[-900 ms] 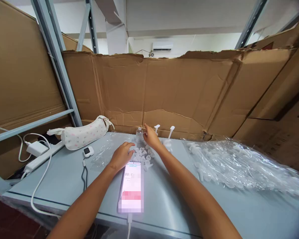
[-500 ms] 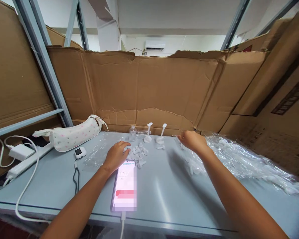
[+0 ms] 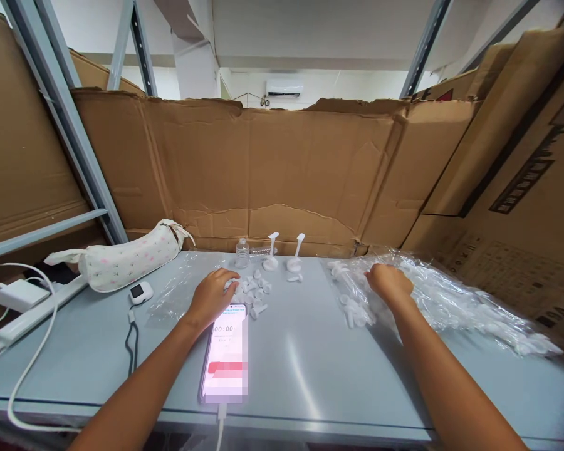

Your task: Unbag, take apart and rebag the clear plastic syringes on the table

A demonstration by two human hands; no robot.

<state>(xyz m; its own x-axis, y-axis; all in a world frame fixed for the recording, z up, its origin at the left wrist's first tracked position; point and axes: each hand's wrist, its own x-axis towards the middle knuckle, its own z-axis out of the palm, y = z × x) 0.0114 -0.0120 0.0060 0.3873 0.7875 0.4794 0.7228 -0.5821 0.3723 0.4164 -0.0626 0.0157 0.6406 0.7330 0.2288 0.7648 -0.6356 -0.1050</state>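
My left hand [image 3: 212, 293] rests on a heap of several small white plastic caps [image 3: 254, 289] just beyond a lit phone [image 3: 224, 352]; its fingers curl over some caps. My right hand [image 3: 388, 280] lies on a clear plastic bag [image 3: 451, 300] holding white pump parts, fingers bent down into the bag's opening; whether it grips one is hidden. Two white pump heads [image 3: 282, 252] stand upright behind the caps, beside a small clear bottle [image 3: 242, 253] and a metal spring [image 3: 259, 252].
A grey metal table [image 3: 310, 369] carries a flowered pouch [image 3: 122, 258], a small white device [image 3: 140, 292], an empty clear bag [image 3: 178, 287] and a charger with cables [image 3: 21, 294]. Cardboard walls [image 3: 282, 169] close the back and both sides.
My right hand left the caps beside the bottle and swung right onto the plastic bag of pump parts. My left hand stayed on the cap heap. The view shifted right.
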